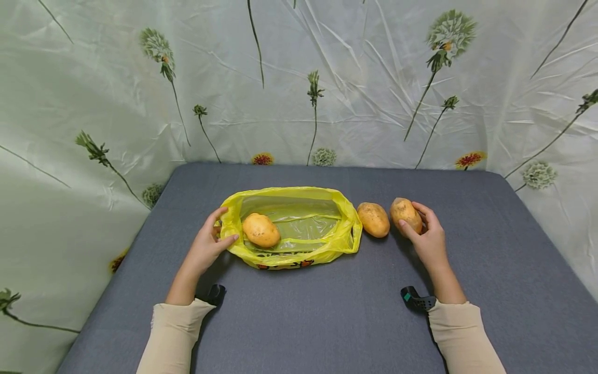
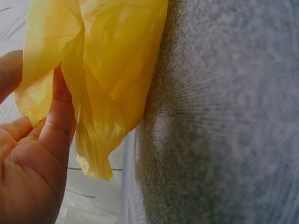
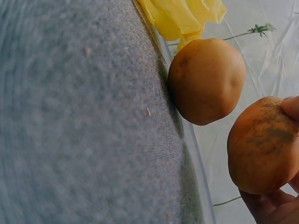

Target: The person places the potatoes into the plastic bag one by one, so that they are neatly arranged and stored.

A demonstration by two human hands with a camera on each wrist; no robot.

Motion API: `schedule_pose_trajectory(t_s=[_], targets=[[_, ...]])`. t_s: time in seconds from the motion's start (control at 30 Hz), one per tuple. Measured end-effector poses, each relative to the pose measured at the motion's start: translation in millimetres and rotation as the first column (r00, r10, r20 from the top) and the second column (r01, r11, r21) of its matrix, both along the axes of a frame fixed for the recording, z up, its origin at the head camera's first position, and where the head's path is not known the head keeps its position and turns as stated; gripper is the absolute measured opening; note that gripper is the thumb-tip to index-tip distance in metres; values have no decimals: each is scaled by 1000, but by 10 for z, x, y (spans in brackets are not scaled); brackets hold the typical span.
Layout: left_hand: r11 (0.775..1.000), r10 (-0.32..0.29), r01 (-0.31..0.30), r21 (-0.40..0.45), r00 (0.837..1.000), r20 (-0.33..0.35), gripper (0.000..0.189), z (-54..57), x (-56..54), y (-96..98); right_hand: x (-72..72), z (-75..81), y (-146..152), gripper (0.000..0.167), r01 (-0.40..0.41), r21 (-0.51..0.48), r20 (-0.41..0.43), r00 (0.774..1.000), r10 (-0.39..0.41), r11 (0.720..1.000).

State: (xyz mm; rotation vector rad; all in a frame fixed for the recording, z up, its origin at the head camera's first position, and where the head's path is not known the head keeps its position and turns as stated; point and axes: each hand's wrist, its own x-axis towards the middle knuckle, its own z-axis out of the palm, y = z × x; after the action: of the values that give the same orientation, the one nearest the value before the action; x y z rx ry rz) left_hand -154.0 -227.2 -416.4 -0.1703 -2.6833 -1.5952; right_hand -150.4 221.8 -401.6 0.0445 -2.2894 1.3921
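Note:
A yellow plastic bag [image 1: 345, 244] lies on its base with its mouth spread wide, and one potato [image 1: 261, 230] is inside at the left end. My left hand [image 1: 207, 241] holds the bag's left end, thumb at the rim and fingers behind; in the left wrist view a finger passes behind the crumpled yellow plastic [image 2: 107, 84]. To the right of the bag a second potato [image 1: 374, 219] rests on the table. My right hand [image 1: 430, 241] grips a third potato [image 1: 404, 214] between thumb and fingers, above the table. Dark soil patches mark this potato [image 3: 261, 140] in the right wrist view.
The grey cloth-covered table [image 1: 308, 322] reaches back to a pale hanging sheet [image 1: 280, 104] printed with flowers. Dark wrist-worn camera mounts [image 1: 416, 300] sit at both wrists. Small crumbs [image 3: 148, 112] lie on the cloth.

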Motion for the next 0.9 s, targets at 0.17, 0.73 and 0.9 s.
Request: schedule_pose_trajectory(t_s=[0.17,0.73,0.9], targets=[[1000,-2,2,-1,1000,8,75,2,3,-6,5,39,-29,47,-8,6,-29,1000,8,1000],[1000,-4,4,1,999,34,74,116,44,41,-207,-98,-51,51,-76,12,-81,994,77,997],[1000,-7,6,8,1000,29,75,28,8,6,-254,-87,-111,53,-99,26,-94,990,101,995]])
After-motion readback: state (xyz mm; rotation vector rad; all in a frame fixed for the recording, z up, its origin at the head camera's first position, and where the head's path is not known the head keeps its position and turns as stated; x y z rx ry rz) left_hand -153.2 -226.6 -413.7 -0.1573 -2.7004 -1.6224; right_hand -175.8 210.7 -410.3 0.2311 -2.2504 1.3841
